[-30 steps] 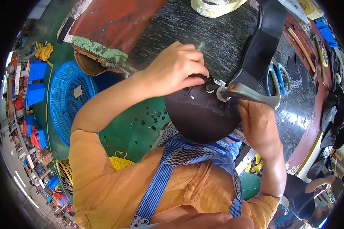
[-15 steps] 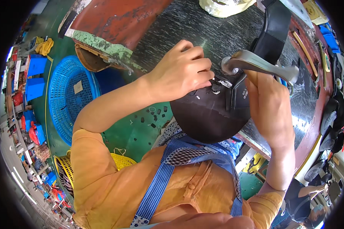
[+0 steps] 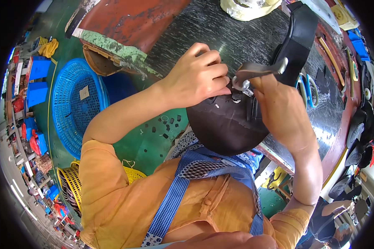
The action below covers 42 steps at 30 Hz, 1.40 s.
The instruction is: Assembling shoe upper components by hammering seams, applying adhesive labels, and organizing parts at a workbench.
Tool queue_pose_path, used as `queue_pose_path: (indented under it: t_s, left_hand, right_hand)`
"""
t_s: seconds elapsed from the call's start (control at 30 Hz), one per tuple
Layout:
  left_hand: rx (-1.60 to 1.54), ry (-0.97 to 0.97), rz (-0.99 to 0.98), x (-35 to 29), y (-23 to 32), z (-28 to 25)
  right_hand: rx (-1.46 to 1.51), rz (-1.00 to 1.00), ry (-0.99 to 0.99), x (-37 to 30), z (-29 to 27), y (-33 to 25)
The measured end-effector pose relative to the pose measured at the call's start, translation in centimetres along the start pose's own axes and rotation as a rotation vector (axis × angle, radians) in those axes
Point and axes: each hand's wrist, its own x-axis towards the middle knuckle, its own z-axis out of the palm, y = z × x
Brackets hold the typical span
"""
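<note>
A dark brown leather piece (image 3: 226, 128) with a rounded lower edge lies over the near edge of the black worktable. Curled fingers of my left hand (image 3: 201, 76) close on its upper edge, beside small white-marked bits. My right hand (image 3: 284, 114) grips a cobbler's hammer (image 3: 264, 69) by its handle, most of which the hand hides. The hammer's round metal face is down at the leather's upper edge, just right of my left fingertips; whether it touches cannot be made out. Behind the hammer, a black leather strap piece (image 3: 297, 39) extends up the table.
Blue-handled scissors (image 3: 311, 92) lie right of my right hand. A roll of whitish tape (image 3: 250, 9) sits at the far side. Blue baskets (image 3: 64, 110) and a yellow basket (image 3: 72, 182) stand on the left. Black scraps litter the green floor (image 3: 147, 145). Another person (image 3: 326, 220) is at lower right.
The hammer has come down and left, toward the leather's edge by my left fingertips, and my right hand has turned with it. My left hand stays nearly in place. The scissors show more.
</note>
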Motion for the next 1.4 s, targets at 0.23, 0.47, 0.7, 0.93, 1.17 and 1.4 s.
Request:
queue_pose_path:
  t_s: [0.23,0.47,0.7,0.93,1.17,1.4]
  left_hand:
    - [-0.013,0.038,-0.012,-1.0,-0.3,0.1]
    - [-0.046,0.119,-0.042,-0.5,0.1,-0.6]
    - [0.001,0.066,-0.018,-1.7,1.8,-1.7]
    - [-0.038,0.05,-0.301,-2.8,3.6,-2.3]
    - [-0.109,0.069,-0.546,-2.6,6.5,-2.3]
    - [-0.113,0.072,-0.607,-3.5,6.8,-2.1]
  right_hand:
    - [-0.04,-0.146,0.038,0.0,1.0,-0.2]
    - [0.058,-0.052,0.037,-1.3,2.6,-0.5]
    - [0.085,-0.076,0.101,-2.0,3.4,-1.6]
    - [0.028,-0.177,0.399,-1.9,-0.6,-3.0]
    - [0.003,-0.172,0.211,-3.2,3.7,-1.7]
    - [0.036,-0.243,0.226,-4.0,4.1,-2.3]
